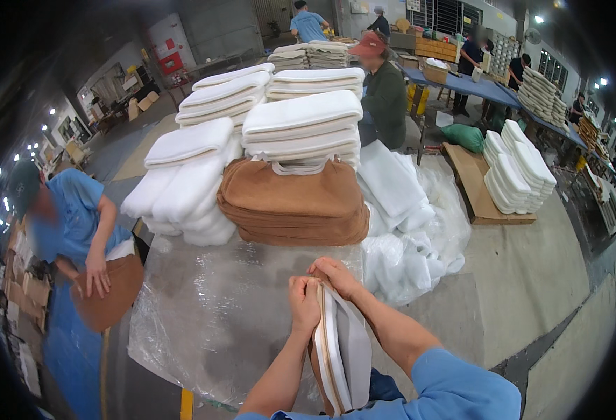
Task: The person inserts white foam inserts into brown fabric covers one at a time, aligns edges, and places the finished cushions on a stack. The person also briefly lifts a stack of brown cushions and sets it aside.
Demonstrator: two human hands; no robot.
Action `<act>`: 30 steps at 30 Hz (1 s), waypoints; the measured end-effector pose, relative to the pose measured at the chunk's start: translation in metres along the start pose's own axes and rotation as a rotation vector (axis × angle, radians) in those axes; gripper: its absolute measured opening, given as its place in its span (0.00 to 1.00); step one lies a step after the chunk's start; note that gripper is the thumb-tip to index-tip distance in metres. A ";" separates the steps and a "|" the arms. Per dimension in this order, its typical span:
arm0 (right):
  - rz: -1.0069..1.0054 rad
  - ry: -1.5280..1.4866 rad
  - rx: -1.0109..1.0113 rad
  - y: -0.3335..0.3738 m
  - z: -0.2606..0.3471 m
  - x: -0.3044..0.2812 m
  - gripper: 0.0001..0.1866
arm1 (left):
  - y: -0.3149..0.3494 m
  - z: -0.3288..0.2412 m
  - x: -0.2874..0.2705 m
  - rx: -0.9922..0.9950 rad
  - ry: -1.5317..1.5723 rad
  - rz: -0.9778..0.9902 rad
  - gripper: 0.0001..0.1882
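Note:
Close to my body, a cushion cover (pixel 330 343) stands on edge, its brown, white and grey edges facing up and a tan line running lengthwise. My left hand (pixel 303 302) is closed around its far end. Beside it, my right hand (pixel 336 275) grips the same end, fingers curled over the top. The cover's lower part is hidden by my arms and its own sides. Beyond my hands lies a stack of brown covers (pixel 294 199) with pale grey strips on top.
Clear plastic sheeting (pixel 196 301) covers the table. White folded pads (pixel 301 115) are piled behind the brown stack, with crumpled plastic (pixel 406 259) to its right. At left, a co-worker in blue handles a brown piece (pixel 115 294). More white pads (pixel 514 171) sit on cardboard (pixel 465 178).

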State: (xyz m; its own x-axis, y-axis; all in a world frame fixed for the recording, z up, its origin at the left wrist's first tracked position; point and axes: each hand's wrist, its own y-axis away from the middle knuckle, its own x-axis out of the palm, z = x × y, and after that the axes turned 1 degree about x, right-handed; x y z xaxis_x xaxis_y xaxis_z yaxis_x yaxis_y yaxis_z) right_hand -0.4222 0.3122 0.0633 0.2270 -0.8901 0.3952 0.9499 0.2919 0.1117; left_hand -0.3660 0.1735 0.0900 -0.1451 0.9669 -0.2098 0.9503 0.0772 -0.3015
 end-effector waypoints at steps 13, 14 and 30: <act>0.017 0.685 -0.061 -0.035 0.014 0.021 0.14 | 0.022 0.006 -0.054 -0.044 0.070 -0.359 0.13; 0.001 0.857 -0.226 -0.033 0.010 0.005 0.15 | 0.042 0.008 -0.066 -0.141 0.152 -0.412 0.17; -0.391 0.591 0.019 0.030 0.008 0.077 0.15 | 0.313 -0.011 -0.171 -0.621 0.946 -0.874 0.36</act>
State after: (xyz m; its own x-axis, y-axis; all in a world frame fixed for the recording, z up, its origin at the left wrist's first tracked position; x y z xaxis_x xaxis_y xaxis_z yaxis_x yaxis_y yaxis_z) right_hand -0.3781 0.2548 0.1048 -0.0460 -0.9703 -0.2376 0.9829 -0.0864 0.1626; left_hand -0.0408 0.0347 0.0414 -0.7366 0.3305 0.5901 0.6528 0.5756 0.4925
